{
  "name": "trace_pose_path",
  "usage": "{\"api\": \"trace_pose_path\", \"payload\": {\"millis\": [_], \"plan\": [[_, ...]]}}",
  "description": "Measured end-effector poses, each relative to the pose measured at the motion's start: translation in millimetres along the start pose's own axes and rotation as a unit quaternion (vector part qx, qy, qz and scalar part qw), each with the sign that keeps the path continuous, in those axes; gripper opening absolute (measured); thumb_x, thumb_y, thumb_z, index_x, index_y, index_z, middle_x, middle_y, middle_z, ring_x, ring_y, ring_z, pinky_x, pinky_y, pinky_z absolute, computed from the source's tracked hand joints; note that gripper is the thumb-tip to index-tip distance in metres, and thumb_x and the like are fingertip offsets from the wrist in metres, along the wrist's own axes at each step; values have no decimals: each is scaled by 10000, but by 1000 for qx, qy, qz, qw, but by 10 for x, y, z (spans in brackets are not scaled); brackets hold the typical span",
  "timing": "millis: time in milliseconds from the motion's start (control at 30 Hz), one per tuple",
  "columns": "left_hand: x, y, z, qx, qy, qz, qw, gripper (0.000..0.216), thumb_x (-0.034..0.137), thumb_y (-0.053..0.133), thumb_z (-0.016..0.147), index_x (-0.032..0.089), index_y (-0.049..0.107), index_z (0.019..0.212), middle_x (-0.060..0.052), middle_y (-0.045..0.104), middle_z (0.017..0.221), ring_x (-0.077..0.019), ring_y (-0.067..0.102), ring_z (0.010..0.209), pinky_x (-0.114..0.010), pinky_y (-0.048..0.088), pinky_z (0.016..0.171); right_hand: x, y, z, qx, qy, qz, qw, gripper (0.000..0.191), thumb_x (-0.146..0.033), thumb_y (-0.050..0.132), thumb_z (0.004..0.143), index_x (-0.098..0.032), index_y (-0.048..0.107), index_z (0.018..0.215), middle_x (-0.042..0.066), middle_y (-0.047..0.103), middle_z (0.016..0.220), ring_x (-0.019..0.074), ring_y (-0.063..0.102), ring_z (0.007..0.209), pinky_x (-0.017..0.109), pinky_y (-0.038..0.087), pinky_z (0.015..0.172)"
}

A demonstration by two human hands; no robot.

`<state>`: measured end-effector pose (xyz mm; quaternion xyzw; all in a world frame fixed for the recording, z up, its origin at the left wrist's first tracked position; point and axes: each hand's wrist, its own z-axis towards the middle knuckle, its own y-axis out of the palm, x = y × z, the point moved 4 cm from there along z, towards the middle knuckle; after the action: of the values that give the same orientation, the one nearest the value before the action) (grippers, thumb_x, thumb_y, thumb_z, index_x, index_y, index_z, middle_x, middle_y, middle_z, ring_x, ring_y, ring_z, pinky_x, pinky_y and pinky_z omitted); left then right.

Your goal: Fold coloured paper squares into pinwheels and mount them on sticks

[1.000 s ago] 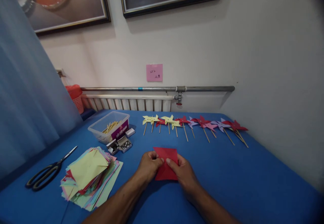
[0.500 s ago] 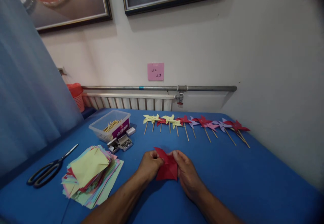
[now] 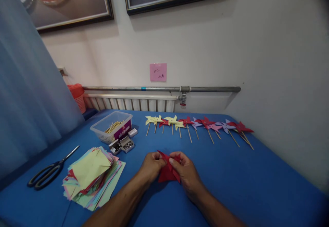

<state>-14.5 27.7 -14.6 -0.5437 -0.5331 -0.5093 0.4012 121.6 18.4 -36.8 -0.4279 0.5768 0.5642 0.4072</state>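
A red paper square, its corners partly folded toward the middle, is held between my two hands just above the blue table. My left hand pinches its left side between thumb and fingers. On the other side my right hand is closed on a folded red flap, the thumb pressing near the centre. Finished paper pinwheels on sticks lie in a row behind, among them a red pinwheel and a yellow pinwheel. Left of my hands is a stack of coloured paper.
Black-handled scissors lie at the far left. A clear plastic box holds thin wooden sticks. Beside it are a small open box of metal pins and a small closed box. A radiator stands behind the table.
My right hand has shifted left over the red paper and brought its right flap in toward the centre. My left hand stays about where it was.
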Motion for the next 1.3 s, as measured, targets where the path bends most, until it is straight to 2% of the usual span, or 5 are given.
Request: {"api": "trace_pose_path", "payload": {"millis": [433, 667, 833, 1133, 1300], "plan": [[-20, 27, 7, 0, -19, -16, 1000, 348, 378, 779, 540, 201, 481, 566, 61, 480, 463, -69, 357, 417, -234, 237, 459, -63, -3, 13, 63, -57, -93, 992, 245, -457, 732, 740, -250, 627, 818, -24, 634, 678, 171, 558, 586, 280, 459, 555], [23, 64, -47, -32, -34, -76, 996, 413, 465, 831, 553, 174, 546, 618, 18, 580, 546, -101, 480, 487, -239, 345, 526, -84, -11, 0, 77, -66, -119, 988, 238, -439, 732, 736, -257, 607, 824, -41, 608, 623, 170, 547, 532, 274, 432, 501], [32, 44, -42, -8, -27, -41, 999, 465, 442, 870, 522, 190, 482, 565, 54, 505, 481, -67, 382, 435, -224, 268, 477, -118, -7, -12, 85, -74, -135, 984, 198, -408, 716, 737, -263, 612, 823, -45, 612, 627, 172, 546, 530, 281, 432, 507], [-4, -3, -7, 10, -27, -32, 999, 440, 433, 841, 522, 201, 470, 566, 56, 506, 476, -71, 379, 431, -226, 260, 464, -96, 20, 8, 30, -24, -74, 996, 263, -372, 749, 667, -256, 611, 857, -55, 612, 631, 158, 540, 536, 275, 430, 535], [18, -40, -2, 8, -21, -7, 1000, 369, 416, 812, 560, 188, 524, 587, 44, 531, 485, -81, 398, 438, -232, 290, 477, -123, -10, 7, 43, -29, -86, 995, 222, -381, 744, 678, -253, 598, 788, -63, 585, 584, 145, 505, 499, 261, 400, 505]]}}
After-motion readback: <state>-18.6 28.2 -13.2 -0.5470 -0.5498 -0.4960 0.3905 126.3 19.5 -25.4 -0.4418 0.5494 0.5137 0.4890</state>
